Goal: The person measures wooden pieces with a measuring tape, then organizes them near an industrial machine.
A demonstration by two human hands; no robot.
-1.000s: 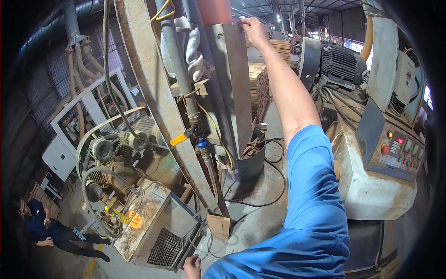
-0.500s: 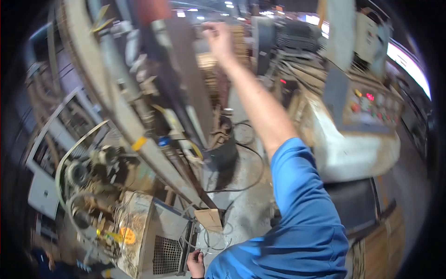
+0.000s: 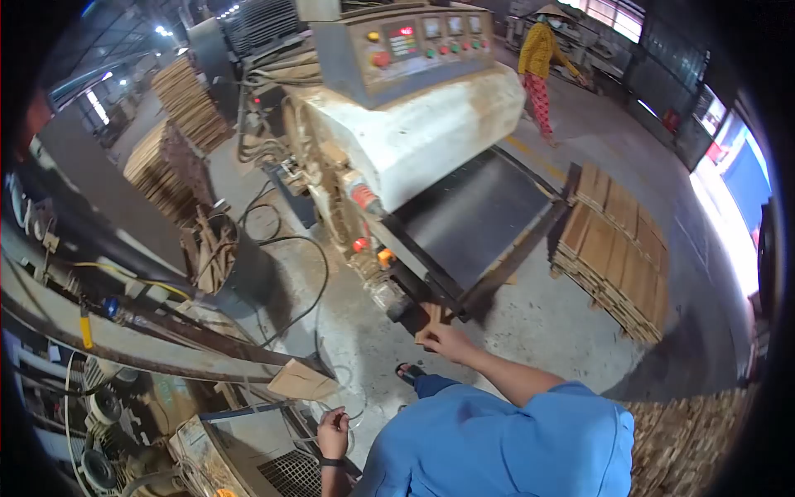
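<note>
My right hand point(image 3: 445, 341) reaches forward to the front corner of the white machine point(image 3: 431, 124). Its fingers are closed around a short strip of wood point(image 3: 435, 313), partly hidden by the hand. Low in the view, my left hand point(image 3: 333, 432) hangs beside a dark-cased unit with a mesh grille point(image 3: 291, 474). Its fingers are loosely curled and a little apart, with nothing visible in them. A wooden board point(image 3: 302, 381) lies just beyond the left hand, and thin clear tubing point(image 3: 354, 389) loops beside it.
The machine has a control panel point(image 3: 426, 45) and a black belt bed point(image 3: 476, 219). Stacked boards point(image 3: 617, 240) lie at the right. A bin of wood scraps point(image 3: 236, 269) and a black cable point(image 3: 323, 273) are at the left. A person in yellow point(image 3: 540, 58) stands behind.
My view has swung right toward the machine. My right hand has come down from its raised, outstretched position to the machine's corner. My left hand stays low.
</note>
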